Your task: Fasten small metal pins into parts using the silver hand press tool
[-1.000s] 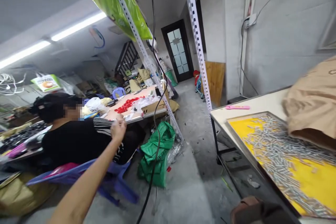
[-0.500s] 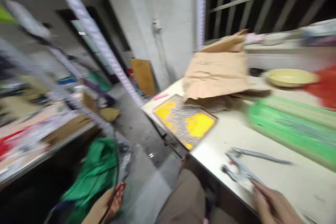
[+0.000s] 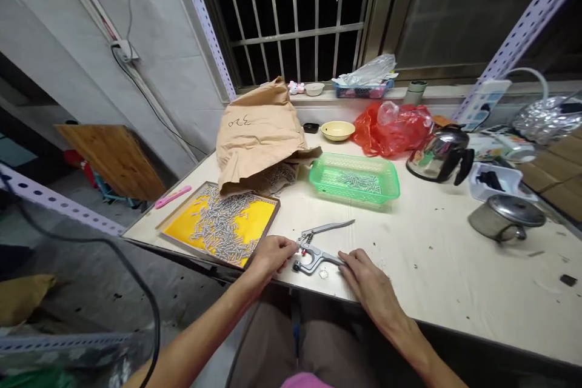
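A pair of grey snap-fastener pliers point(image 3: 314, 257) lies on the table near its front edge, handles spread apart and pointing right. The lower handle is between the fingers of my right hand point(image 3: 367, 279). At the pliers' head, by the red part of the jaw, is my left hand point(image 3: 275, 254), its fingertips pressed together; whatever they pinch is hidden. A small clear piece point(image 3: 323, 274) lies just below the pliers. To the left of my left hand, a yellow-bottomed tray point(image 3: 277, 209) holds many small silvery metal pieces point(image 3: 220, 227).
A brown paper bag point(image 3: 259, 139) overlaps the tray's back edge. Behind the pliers stands a green plastic basket point(image 3: 354, 194) with more metal pieces. A pink tool point(image 3: 173, 196), yellow bowl point(image 3: 337, 130), red bag point(image 3: 391, 127), kettle point(image 3: 439, 154) and lidded metal cup point(image 3: 495, 221) are around.
My view has swung right onto the table. My left hand has come from beside the green cloth at the left to the pliers' head. My right hand stays at the pliers' handle.
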A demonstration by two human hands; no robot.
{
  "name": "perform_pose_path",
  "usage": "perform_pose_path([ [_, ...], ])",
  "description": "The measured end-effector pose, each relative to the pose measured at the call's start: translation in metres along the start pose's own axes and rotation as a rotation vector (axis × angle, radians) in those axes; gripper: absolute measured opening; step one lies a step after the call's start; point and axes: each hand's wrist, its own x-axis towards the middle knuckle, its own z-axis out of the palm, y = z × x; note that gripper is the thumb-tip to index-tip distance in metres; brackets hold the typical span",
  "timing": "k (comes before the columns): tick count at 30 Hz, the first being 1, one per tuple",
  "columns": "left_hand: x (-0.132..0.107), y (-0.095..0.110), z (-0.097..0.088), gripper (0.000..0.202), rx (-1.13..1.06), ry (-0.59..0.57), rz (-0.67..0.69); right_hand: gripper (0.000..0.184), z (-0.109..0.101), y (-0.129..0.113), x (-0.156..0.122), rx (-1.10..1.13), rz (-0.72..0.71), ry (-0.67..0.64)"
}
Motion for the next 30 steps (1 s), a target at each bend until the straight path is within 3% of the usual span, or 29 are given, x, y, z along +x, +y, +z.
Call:
perform_pose_path([
  [9,0.03,-0.001,-0.001,0.046,0.082,-0.255,-0.127,0.023,-0.003,0.01,0.01,-0.036,0.021,-0.132],
  [15,0.031,0.0,0.004,0.046,0.126,-0.305,-0.196,0.024,-0.007,0.014,0.018,-0.059,-0.002,-0.151],
  [30,0.042,0.001,-0.004,0.043,0.133,-0.378,-0.16,0.024,-0.013,0.021,0.03,-0.088,-0.043,-0.155],
])
